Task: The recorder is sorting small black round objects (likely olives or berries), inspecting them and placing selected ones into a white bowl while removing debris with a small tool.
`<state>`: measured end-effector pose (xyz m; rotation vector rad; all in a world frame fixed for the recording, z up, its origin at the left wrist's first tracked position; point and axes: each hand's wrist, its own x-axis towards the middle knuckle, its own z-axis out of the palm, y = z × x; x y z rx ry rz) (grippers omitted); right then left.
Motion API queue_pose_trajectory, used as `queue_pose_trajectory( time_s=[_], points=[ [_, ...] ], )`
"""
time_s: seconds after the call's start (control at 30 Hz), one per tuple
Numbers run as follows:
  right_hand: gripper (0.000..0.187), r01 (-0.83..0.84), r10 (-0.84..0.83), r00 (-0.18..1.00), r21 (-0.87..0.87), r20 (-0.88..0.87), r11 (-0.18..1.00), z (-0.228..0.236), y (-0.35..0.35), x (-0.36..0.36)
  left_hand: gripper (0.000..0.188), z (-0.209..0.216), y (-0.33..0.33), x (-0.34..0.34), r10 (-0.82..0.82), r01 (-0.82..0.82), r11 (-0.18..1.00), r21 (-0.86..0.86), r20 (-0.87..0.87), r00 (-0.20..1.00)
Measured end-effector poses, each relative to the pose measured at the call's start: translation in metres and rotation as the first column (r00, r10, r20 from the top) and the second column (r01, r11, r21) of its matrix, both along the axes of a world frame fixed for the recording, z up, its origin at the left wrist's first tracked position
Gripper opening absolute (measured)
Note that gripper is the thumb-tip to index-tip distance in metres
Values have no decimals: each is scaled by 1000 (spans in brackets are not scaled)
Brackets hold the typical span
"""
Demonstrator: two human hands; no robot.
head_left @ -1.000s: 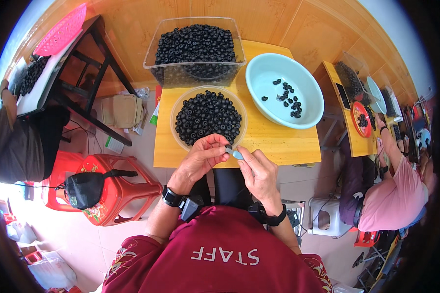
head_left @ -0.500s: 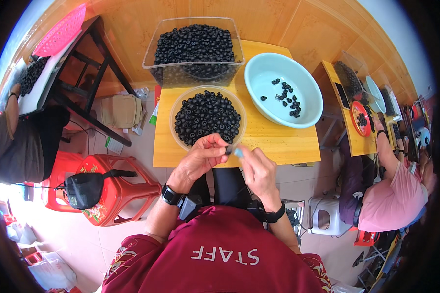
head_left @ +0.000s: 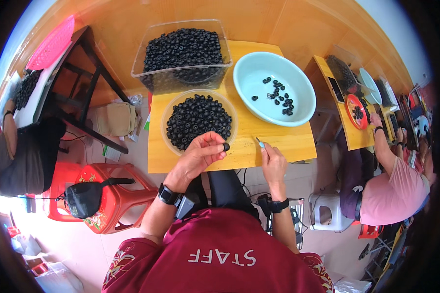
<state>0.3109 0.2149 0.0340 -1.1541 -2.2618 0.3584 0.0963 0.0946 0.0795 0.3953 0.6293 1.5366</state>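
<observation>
My left hand (head_left: 199,155) pinches a small round black part (head_left: 226,146) between thumb and fingertips, over the near edge of the wooden table. To its right, my right hand (head_left: 275,165) grips a small tool with a light blue handle (head_left: 261,144); a short thin metal tip points up and to the left, apart from the part. Just beyond my left hand stands a round clear tub (head_left: 235,116) filled with black ring-like parts. A pale blue basin (head_left: 308,105) at the right holds a scattering of similar black pieces.
Behind the tub, a large clear bin (head_left: 181,80) is heaped with black parts on the yellow table (head_left: 288,141). Red stools (head_left: 117,195) stand at the left. At the right, a person in pink (head_left: 391,195) works at another table with a red plate (head_left: 351,117).
My right hand has drawn back to the right with the tool, away from the black part. My left hand still holds the part. The whole view has shifted slightly.
</observation>
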Motion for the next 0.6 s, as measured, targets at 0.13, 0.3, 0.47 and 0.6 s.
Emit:
queue_pose_trajectory(
  time_s=[0.13,0.3,0.47,0.6],
  points=[
    [22,78,-78,995,6,58,997,-13,0,3,13,-4,51,0,44,-68,990,-126,-189,981],
    [22,68,-70,996,34,57,997,-15,-1,-1,18,15,124,23,128,-153,986,-61,-304,944],
    [22,59,-59,998,11,30,998,-20,0,2,31,6,131,37,53,-64,998,-21,-347,936],
    [22,77,-79,994,35,74,996,-15,0,1,20,1,76,24,65,-112,992,-61,-515,855]
  ],
)
